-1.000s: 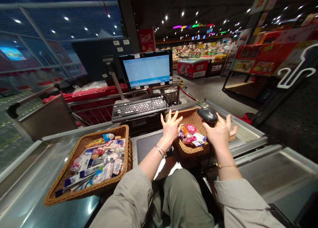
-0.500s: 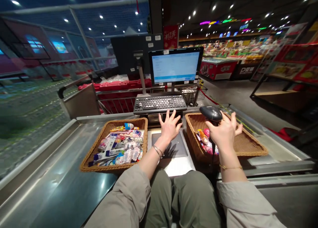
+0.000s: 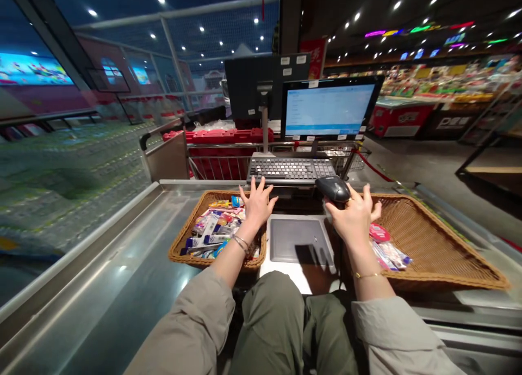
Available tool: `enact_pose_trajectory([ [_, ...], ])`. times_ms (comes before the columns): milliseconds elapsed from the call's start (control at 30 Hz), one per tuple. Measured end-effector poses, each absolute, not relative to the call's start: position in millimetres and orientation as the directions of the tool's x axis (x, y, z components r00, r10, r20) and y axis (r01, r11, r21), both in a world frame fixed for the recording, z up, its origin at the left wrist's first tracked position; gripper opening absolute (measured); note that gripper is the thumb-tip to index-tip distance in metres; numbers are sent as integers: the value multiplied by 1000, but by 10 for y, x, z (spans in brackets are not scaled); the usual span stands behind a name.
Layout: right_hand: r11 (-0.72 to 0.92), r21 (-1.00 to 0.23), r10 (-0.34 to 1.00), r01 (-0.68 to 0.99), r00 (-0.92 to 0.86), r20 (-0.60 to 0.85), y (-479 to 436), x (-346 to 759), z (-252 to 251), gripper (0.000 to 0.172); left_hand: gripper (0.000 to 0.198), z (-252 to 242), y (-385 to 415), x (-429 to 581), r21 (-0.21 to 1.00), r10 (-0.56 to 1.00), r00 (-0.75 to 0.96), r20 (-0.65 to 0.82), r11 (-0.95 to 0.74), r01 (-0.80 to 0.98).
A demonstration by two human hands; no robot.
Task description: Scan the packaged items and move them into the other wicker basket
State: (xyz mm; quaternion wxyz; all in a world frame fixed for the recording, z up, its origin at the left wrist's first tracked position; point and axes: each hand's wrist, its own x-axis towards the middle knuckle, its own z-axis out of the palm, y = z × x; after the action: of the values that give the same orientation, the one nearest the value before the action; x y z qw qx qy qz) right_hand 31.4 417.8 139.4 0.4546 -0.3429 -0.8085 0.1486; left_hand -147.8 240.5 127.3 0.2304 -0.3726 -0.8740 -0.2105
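Note:
My right hand point(image 3: 351, 214) grips a black barcode scanner point(image 3: 333, 189), its head pointing left above the counter. My left hand point(image 3: 256, 202) has its fingers spread and holds nothing; it hovers over the right rim of the left wicker basket point(image 3: 176, 245), just in front of the keyboard point(image 3: 289, 169). Small packaged goods point(image 3: 216, 228) fill that basket. Beyond my right wrist lies the right wicker basket point(image 3: 444, 239), with a few packets point(image 3: 389, 250) and a round pink item point(image 3: 379, 232) at its near left. Between the baskets is a grey scanner plate point(image 3: 300, 239) set in the counter.
A lit monitor point(image 3: 329, 111) stands behind the keyboard, beside a second dark screen point(image 3: 248, 89) seen from its back. Behind them is a metal cart point(image 3: 220, 160) with red crates. A steel counter surface point(image 3: 134, 266) stretches along the left.
My view has swung left. My left hand has moved from the middle over to the left basket, fingers still spread. The scanner in my right hand has come over beside the plate.

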Motion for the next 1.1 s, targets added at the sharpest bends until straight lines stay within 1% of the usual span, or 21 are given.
enact_pose_trajectory([
  [300, 797, -499, 604, 341, -442, 663, 3818, -41, 1328, 38, 38, 1337, 1621, -1941, 169, 478, -686, 548, 740, 651],
  [467, 809, -496, 588, 316, -467, 660, 3701, -148, 1280, 37, 38, 1345, 1155, -2123, 139, 463, -728, 506, 789, 599],
  [667, 817, -484, 575, 312, -486, 658, 3653, -202, 1229, 38, 37, 1276, 650, -1960, 113, 392, -794, 465, 863, 492],
  [767, 817, -488, 576, 309, -496, 650, 3642, -207, 1218, 38, 36, 1198, 465, -1767, 96, 323, -830, 455, 909, 406],
  [867, 822, -475, 569, 315, -501, 652, 3625, -208, 1218, 39, 36, 1143, 370, -1580, 50, 265, -850, 454, 946, 321],
  [967, 832, -459, 553, 310, -511, 658, 3599, -204, 1227, 38, 40, 1127, 368, -1455, -37, 239, -869, 433, 968, 248],
  [1100, 849, -441, 527, 292, -534, 661, 3539, -198, 1245, 34, 49, 1118, 450, -1410, -129, 220, -927, 304, 974, 188],
])
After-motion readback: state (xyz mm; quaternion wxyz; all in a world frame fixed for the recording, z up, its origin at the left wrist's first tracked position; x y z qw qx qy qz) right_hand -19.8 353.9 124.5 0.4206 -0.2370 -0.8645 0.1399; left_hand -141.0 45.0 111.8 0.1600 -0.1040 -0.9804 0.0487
